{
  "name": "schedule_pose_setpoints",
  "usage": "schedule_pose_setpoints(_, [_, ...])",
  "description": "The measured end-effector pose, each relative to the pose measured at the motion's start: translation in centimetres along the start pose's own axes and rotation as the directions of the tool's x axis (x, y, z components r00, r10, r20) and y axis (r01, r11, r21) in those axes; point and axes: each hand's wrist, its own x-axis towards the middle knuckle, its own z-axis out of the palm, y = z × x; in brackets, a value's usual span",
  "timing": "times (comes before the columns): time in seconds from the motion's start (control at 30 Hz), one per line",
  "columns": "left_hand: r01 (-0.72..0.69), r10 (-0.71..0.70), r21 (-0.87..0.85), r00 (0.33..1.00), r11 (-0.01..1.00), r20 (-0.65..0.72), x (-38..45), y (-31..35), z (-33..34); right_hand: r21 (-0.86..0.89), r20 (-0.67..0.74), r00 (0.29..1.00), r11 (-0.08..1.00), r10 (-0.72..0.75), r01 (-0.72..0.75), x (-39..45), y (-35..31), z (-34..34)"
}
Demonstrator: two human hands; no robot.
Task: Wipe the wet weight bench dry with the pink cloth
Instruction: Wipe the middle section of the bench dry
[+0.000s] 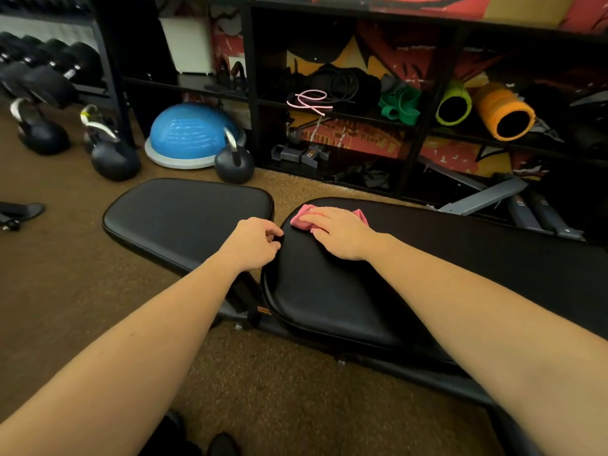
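The black padded weight bench has a long back pad [329, 301] on the right and a separate seat pad [184, 212] on the left, with a gap between them. My right hand [342, 232] lies flat on the pink cloth [304, 218], pressing it onto the far left end of the long pad. Only the cloth's edges show around my fingers. My left hand [255, 243] has its fingers curled at the edge of the long pad, by the gap. I cannot tell from here whether the pads are wet.
Three kettlebells [113, 158] and a blue balance dome [190, 136] stand on the brown carpet beyond the seat pad. A black shelf unit [253, 90] with bands and foam rollers [503, 111] runs behind the bench. Dumbbells [49, 72] sit on a rack at the far left.
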Motion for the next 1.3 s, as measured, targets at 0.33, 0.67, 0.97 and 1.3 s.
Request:
schedule_pose_setpoints(0.33, [0.129,-0.129,0.452,0.991,0.883,-0.031,-3.3,-2.6,-1.8,0.024,0.043,0.995,0.995,-0.094,0.093,-3.5,-4.4,1.4])
schedule_pose_setpoints(0.67, [0.160,-0.169,0.459,0.985,0.874,-0.022,-4.4,-3.7,-0.2,0.057,0.064,0.958,0.959,-0.281,0.277,-10.7,-9.8,2.0])
schedule_pose_setpoints(0.97, [0.147,-0.151,0.483,0.988,0.863,-0.031,-4.3,-4.1,0.1,0.296,-0.178,0.979,0.944,-0.097,0.147,-16.0,-6.1,-2.4])
schedule_pose_setpoints(1.3, [-0.223,0.213,0.241,0.975,0.945,0.068,-5.1,2.5,5.2,0.103,-0.050,0.942,0.940,0.331,-0.325,-16.5,3.1,-3.9])
